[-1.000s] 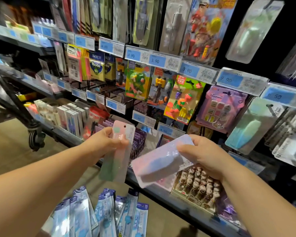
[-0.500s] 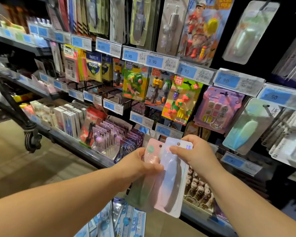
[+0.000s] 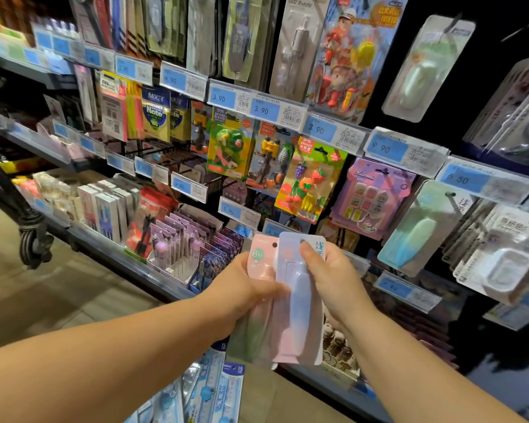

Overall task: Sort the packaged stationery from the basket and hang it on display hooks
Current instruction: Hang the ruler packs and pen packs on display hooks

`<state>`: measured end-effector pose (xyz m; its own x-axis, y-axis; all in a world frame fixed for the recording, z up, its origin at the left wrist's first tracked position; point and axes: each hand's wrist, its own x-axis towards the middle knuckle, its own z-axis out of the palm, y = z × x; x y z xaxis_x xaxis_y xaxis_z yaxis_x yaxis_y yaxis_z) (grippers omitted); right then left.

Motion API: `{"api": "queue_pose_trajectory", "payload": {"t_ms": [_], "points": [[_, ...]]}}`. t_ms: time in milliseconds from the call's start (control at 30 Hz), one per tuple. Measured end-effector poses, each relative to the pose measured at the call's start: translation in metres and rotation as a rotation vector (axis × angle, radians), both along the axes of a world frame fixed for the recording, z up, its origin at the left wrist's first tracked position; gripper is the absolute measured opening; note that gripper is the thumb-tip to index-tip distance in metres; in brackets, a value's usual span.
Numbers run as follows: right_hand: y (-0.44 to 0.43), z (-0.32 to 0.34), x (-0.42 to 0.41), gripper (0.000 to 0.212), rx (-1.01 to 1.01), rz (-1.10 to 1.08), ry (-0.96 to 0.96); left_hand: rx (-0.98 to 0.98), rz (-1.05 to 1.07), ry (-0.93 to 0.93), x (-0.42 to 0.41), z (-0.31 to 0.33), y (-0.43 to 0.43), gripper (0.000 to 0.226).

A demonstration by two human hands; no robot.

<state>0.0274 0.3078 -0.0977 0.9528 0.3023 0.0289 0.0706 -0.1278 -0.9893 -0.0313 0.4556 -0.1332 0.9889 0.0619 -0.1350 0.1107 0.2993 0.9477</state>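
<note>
Both my hands hold blister packs side by side in front of the display rack. My left hand [image 3: 245, 288] grips a pink-and-green pack [image 3: 258, 257] by its left edge. My right hand [image 3: 327, 276] holds a lilac-blue pack [image 3: 297, 303], thumb pressed near its hanging hole at the top. The lilac pack overlaps the pink one on the right. A matching green-blue pack [image 3: 416, 230] hangs on a hook [image 3: 451, 195] to the right, under a 6.50 tag. Below my arms lie several blue-labelled packs [image 3: 208, 392], their container unseen.
Price-tag rails [image 3: 260, 109] run across rows of hanging eraser cards and compasses. A low shelf [image 3: 126, 257] holds boxed pens and purple card displays. A black cart wheel [image 3: 32, 242] stands at the left on the tan floor.
My right hand turned the lilac pack upright and brought it against the pink pack in my left hand. Both hands rose toward the rack, and the view moved closer.
</note>
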Motion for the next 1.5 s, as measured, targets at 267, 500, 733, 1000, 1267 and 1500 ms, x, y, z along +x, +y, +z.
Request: {"api": "queue_pose_trajectory", "payload": {"t_ms": [267,500,733,1000,1267,1500], "points": [[-0.026,0.010,0.002,0.068,-0.125,0.339,0.077,-0.015,0.117,-0.114,0.008,0.015,0.002,0.059],[-0.044,0.029,0.014,0.057,0.013,0.095,-0.022,-0.052,-0.113,-0.253,0.022,0.045,-0.014,0.053],[-0.062,0.042,0.018,0.027,0.186,0.059,0.030,-0.088,-0.119,-0.225,0.043,0.066,-0.031,0.047],[-0.082,0.030,0.023,0.040,0.277,-0.209,-0.012,-0.225,0.037,-0.080,0.047,0.025,-0.043,0.036],[-0.110,0.027,0.034,0.062,0.177,-0.604,-0.133,-0.196,-0.101,-0.048,0.057,0.016,-0.064,0.078],[-0.115,0.028,0.041,0.046,0.166,-0.666,-0.166,-0.122,-0.220,-0.081,0.053,0.022,-0.073,0.071]]}}
